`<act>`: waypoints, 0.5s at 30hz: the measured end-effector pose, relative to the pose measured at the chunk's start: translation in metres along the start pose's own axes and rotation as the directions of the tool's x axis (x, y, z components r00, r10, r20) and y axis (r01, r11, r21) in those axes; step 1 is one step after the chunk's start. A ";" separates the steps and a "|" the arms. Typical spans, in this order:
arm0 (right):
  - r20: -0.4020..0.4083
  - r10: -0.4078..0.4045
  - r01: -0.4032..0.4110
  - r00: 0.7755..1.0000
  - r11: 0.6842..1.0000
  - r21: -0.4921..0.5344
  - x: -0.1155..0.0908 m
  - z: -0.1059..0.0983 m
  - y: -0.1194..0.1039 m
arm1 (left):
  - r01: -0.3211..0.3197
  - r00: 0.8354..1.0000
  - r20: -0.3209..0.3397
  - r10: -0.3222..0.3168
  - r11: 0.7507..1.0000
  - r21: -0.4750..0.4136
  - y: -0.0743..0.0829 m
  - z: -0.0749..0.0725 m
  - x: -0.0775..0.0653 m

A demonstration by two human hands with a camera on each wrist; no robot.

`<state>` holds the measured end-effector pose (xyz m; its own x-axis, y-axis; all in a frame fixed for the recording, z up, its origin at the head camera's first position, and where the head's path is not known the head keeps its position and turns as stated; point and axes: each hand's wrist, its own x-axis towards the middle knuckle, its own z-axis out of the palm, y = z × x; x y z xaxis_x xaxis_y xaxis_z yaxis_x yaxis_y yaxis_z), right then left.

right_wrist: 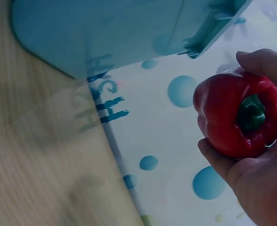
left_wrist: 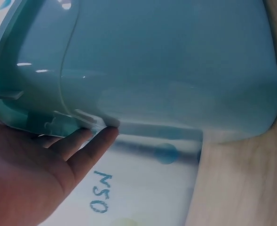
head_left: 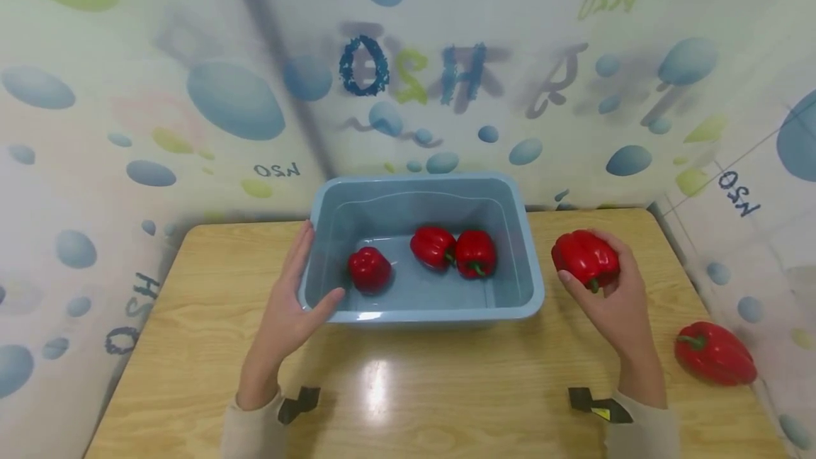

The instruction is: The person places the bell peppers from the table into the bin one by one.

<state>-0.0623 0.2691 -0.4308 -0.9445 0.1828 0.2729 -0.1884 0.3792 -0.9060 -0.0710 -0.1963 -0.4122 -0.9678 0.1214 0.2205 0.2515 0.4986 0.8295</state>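
My right hand [head_left: 612, 289] holds a glossy red bell pepper [head_left: 585, 259] just right of the basin, thumb on one side and fingers on the other. In the right wrist view this pepper [right_wrist: 239, 113] shows its green stem toward the camera. At the basin's front left corner, my left hand [head_left: 290, 310] grips the blue-grey plastic basin [head_left: 433, 315], its thumb over the rim and its fingers along the outer wall. The left wrist view shows fingers [left_wrist: 93, 150] against the outside below the rim. Inside lie a red pepper [head_left: 370, 270] at left and two more, a pepper [head_left: 433, 246] touching another pepper [head_left: 475, 253].
Another red bell pepper [head_left: 715, 353] lies on the wooden table [head_left: 440, 388] near its right edge. A pale patterned sheet [head_left: 408, 126] with blue and green drops rises behind the table and along both sides. The basin stands near the back edge.
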 end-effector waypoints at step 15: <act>0.037 -0.114 0.113 0.993 0.993 0.040 -0.011 -0.006 -0.028 | 0.011 0.986 0.162 -0.035 0.990 0.142 0.020 -0.024 0.005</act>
<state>-0.0447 0.2614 -0.4062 -0.9261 0.1047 0.3624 -0.3043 0.3605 -0.8817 -0.0703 -0.2061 -0.3824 -0.9647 0.2414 0.1056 0.2366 0.6166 0.7509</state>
